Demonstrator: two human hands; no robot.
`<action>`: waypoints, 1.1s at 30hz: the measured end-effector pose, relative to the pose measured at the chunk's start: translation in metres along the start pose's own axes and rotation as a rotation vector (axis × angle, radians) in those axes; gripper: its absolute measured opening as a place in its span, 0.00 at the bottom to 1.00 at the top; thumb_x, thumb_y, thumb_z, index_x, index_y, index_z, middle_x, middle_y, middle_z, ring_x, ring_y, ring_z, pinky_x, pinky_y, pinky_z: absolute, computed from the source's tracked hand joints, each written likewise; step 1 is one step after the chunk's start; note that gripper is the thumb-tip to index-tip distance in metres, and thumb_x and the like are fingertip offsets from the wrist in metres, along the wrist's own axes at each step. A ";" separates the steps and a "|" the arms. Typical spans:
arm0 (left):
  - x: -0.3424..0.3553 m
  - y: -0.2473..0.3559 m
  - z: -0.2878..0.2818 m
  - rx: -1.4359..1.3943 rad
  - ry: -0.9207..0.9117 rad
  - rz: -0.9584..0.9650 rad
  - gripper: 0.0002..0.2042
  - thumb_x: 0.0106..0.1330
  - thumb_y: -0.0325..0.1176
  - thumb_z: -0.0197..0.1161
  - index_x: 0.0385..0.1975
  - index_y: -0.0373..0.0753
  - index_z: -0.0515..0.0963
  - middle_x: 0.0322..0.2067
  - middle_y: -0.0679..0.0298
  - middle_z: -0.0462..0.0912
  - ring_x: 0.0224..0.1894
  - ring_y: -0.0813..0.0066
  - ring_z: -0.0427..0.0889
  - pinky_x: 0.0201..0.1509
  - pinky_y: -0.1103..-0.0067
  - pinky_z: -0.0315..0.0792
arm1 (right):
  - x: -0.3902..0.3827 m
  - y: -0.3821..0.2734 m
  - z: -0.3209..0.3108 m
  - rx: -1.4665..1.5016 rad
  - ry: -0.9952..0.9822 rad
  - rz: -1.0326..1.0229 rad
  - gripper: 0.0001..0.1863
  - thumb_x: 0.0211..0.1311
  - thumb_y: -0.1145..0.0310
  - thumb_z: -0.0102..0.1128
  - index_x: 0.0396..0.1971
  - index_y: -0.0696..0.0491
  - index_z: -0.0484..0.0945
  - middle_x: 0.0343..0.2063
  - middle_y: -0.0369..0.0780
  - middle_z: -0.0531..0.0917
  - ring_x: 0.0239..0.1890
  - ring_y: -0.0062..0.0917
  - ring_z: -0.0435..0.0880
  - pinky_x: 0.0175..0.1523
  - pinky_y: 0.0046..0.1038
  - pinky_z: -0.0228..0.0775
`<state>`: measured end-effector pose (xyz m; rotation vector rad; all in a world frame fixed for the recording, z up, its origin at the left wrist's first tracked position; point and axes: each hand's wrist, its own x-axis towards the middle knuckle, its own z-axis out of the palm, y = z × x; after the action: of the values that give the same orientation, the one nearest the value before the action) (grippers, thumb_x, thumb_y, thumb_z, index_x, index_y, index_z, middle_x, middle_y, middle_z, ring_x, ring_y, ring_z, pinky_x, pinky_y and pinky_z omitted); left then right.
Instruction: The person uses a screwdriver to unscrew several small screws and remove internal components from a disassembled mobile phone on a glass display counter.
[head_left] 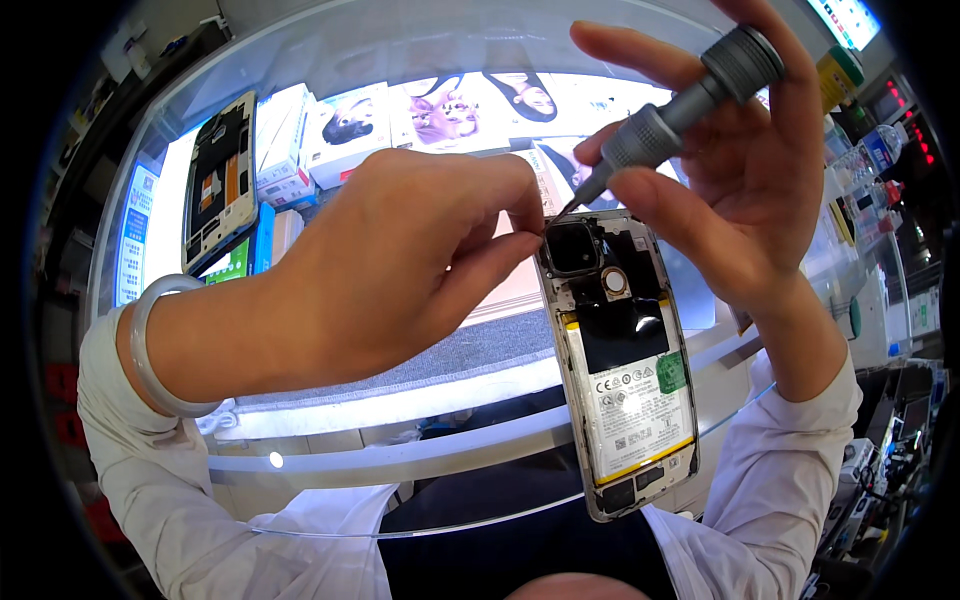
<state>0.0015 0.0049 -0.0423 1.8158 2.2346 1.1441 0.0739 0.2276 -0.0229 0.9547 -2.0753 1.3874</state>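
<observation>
An opened smartphone (562, 350) lies back up on the glass counter close in front of me, with its inside bare. Its white battery (630, 425) fills the lower half, and a square black camera block (572, 248) sits at the top left. My right hand (745, 200) grips a grey screwdriver (645, 138), slanted so that its tip meets the phone's top left corner. Beside that tip, my left hand (400, 250) has thumb and forefinger pinched together at the corner. Whatever is between those fingertips is hidden or too small to make out.
Another opened phone (243, 178) rests at the left on the lit glass. Under the glass are several boxes (345, 130) with printed portraits and a grey mat (440, 360). Bottles (882, 148) and clutter crowd the right side. A lit screen (846, 20) shows at the top right.
</observation>
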 end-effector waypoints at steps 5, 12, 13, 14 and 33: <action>0.000 0.006 -0.004 -0.261 -0.113 -0.242 0.03 0.67 0.26 0.63 0.34 0.35 0.77 0.16 0.74 0.71 0.17 0.91 0.62 0.21 0.86 0.53 | -0.006 0.014 -0.011 -0.071 0.010 -0.125 0.30 0.65 0.80 0.51 0.65 0.61 0.51 0.40 0.48 0.81 0.45 0.27 0.80 0.45 0.26 0.75; -0.001 0.024 -0.005 -1.052 -0.124 -0.532 0.07 0.70 0.31 0.62 0.37 0.33 0.79 0.17 0.75 0.69 0.16 0.91 0.57 0.19 0.85 0.49 | 0.001 -0.016 0.007 -0.549 -0.196 -0.244 0.19 0.39 0.65 0.82 0.31 0.58 0.85 0.23 0.39 0.81 0.24 0.19 0.79 0.24 0.17 0.65; -0.002 0.023 -0.003 -1.066 -0.108 -0.524 0.07 0.70 0.31 0.61 0.38 0.33 0.79 0.17 0.75 0.69 0.16 0.91 0.57 0.19 0.85 0.48 | -0.001 -0.014 0.009 -0.547 -0.189 -0.237 0.18 0.39 0.66 0.82 0.31 0.57 0.85 0.23 0.39 0.81 0.23 0.19 0.79 0.24 0.17 0.65; -0.003 0.021 0.000 -1.080 -0.093 -0.516 0.08 0.71 0.32 0.61 0.39 0.32 0.79 0.16 0.75 0.68 0.16 0.91 0.57 0.19 0.85 0.48 | -0.002 -0.013 0.009 -0.545 -0.182 -0.230 0.17 0.40 0.67 0.81 0.30 0.57 0.86 0.23 0.39 0.81 0.22 0.19 0.79 0.23 0.17 0.65; -0.022 0.023 0.009 0.094 -0.181 0.184 0.25 0.60 0.34 0.68 0.57 0.34 0.75 0.17 0.66 0.72 0.17 0.72 0.73 0.19 0.75 0.63 | -0.003 0.018 -0.017 -0.657 -0.063 0.187 0.08 0.51 0.78 0.67 0.34 0.55 0.83 0.29 0.42 0.84 0.29 0.33 0.83 0.34 0.28 0.75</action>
<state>0.0322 -0.0085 -0.0451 2.1056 2.0899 0.8684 0.0623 0.2488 -0.0290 0.5377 -2.4710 0.6571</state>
